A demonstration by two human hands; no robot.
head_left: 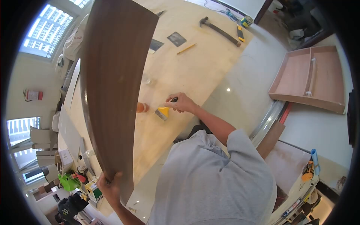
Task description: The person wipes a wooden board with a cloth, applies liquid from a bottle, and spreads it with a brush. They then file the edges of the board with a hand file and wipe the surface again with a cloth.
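A long dark brown wooden board point(112, 75) stands on its edge, tilted, across the left half of the view. My left hand point(110, 187) is closed around its near lower edge. In my right hand point(183, 103) is a yellow scraper point(162, 112) with a wide grey end, held by its handle over the worktable point(180, 75). The scraper is apart from the board. Close to it, an orange container point(141, 107) shows from behind the board, partly hidden. A small clear item point(149, 80) lies beside the board.
A hammer point(221, 32), a yellow-black cutter point(240, 33), a pencil point(186, 48) and dark sandpaper point(176, 39) lie toward the far end. A small can point(246, 21) stands at the corner. A wooden drawer point(307, 78) is at right. Tools and boxes clutter the left.
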